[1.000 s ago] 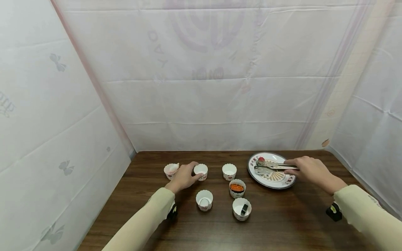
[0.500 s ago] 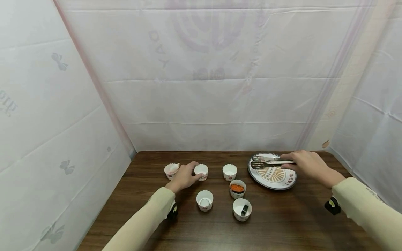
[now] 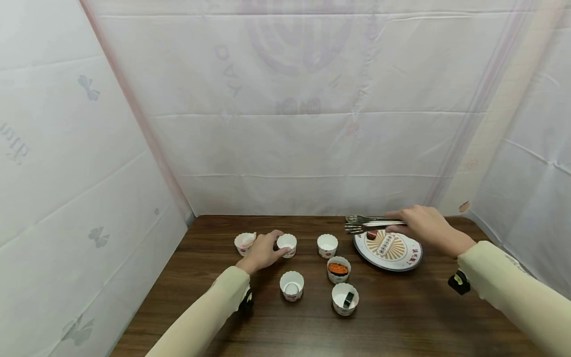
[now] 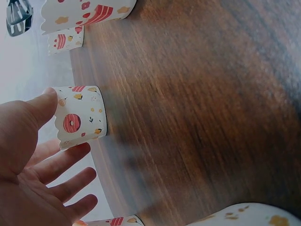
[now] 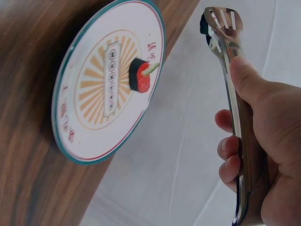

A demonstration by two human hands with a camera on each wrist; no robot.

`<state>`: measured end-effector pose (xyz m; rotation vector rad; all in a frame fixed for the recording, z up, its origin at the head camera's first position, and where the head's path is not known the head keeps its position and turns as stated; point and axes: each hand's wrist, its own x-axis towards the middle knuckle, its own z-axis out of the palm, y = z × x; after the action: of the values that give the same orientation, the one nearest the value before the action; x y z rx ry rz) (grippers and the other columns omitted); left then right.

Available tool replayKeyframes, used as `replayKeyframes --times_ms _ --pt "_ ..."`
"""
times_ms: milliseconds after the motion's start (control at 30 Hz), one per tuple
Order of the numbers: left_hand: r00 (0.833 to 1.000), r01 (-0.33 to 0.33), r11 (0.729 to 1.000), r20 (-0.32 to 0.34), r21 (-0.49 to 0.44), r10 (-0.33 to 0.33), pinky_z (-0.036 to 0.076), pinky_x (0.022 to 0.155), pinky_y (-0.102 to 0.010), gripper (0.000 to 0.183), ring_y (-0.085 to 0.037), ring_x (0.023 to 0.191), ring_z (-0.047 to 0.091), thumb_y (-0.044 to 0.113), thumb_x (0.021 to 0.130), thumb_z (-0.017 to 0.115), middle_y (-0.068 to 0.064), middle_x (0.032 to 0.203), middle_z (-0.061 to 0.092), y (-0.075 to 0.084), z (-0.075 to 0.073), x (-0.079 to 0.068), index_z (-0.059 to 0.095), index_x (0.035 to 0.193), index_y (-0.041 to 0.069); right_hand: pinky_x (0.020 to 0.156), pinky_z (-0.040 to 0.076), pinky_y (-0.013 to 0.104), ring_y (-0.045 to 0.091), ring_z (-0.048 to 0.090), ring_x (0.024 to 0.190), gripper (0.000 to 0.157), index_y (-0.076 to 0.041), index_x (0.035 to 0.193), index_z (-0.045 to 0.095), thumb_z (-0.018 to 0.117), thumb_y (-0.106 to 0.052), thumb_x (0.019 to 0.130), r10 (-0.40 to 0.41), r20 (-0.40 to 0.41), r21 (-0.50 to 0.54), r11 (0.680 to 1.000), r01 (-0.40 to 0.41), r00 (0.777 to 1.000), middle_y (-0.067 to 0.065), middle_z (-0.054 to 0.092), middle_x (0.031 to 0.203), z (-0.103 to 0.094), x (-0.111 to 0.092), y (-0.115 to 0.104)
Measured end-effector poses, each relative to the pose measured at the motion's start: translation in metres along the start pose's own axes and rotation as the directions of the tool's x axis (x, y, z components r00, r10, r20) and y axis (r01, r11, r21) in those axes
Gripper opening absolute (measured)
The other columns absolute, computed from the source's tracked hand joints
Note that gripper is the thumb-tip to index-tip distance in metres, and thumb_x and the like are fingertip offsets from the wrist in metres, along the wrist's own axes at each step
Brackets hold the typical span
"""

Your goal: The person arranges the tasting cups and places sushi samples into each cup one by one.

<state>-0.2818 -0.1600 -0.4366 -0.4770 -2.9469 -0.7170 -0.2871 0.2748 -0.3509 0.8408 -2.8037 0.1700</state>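
My left hand point(image 3: 263, 252) pinches a small white paper baking cup point(image 3: 287, 246) near its rim, thumb on one side and a finger on the other; the cup stands on the table. In my right hand point(image 3: 426, 230) are metal tongs point(image 5: 244, 150), raised over the far side of a round plate point(image 3: 408, 258). A dark lump point(image 5: 203, 23) shows at the slotted tips; its kind is unclear. On the plate sits a dark-wrapped toy-like sushi piece point(image 5: 139, 75) with a red top and a green bit.
Other paper cups stand about: one with pale contents point(image 3: 245, 242), a cup point(image 3: 327, 246) near the plate, one with orange-topped sushi point(image 3: 338, 269), a cup holding a black-banded piece point(image 3: 345, 299), and another front cup point(image 3: 292, 285). White cloth point(image 3: 285, 148) hangs behind the table.
The tongs have risen off the plate and shifted left toward its far edge with my right hand. The red-topped piece on the plate has come into view. My left hand stays at the cup.
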Motion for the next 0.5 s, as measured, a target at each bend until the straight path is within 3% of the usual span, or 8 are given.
replayKeyframes --times_ms 167,500 --pt "1.000 0.001 1.000 0.007 -0.008 -0.001 0.056 0.079 -0.042 0.050 -0.026 0.094 0.071 0.033 0.096 0.076 -0.011 0.106 0.074 0.002 0.000 0.000 0.062 0.134 0.004 0.058 0.055 0.045 0.028 0.073 0.083 0.041 -0.014 0.127 0.074 0.073 -0.040 0.095 -0.038 -0.015 -0.002 0.999 0.038 0.999 0.008 0.078 0.104 -0.002 0.010 -0.008" --pt "1.000 0.002 1.000 0.003 -0.007 -0.002 0.055 0.078 -0.040 0.049 -0.025 0.092 0.071 0.033 0.096 0.076 -0.010 0.106 0.074 0.004 0.001 0.001 0.063 0.134 0.004 0.055 0.053 0.043 0.028 0.072 0.080 0.041 -0.014 0.127 0.075 0.075 -0.039 0.094 -0.081 -0.021 -0.007 0.997 0.081 0.996 0.008 0.078 0.103 0.000 0.028 -0.022"
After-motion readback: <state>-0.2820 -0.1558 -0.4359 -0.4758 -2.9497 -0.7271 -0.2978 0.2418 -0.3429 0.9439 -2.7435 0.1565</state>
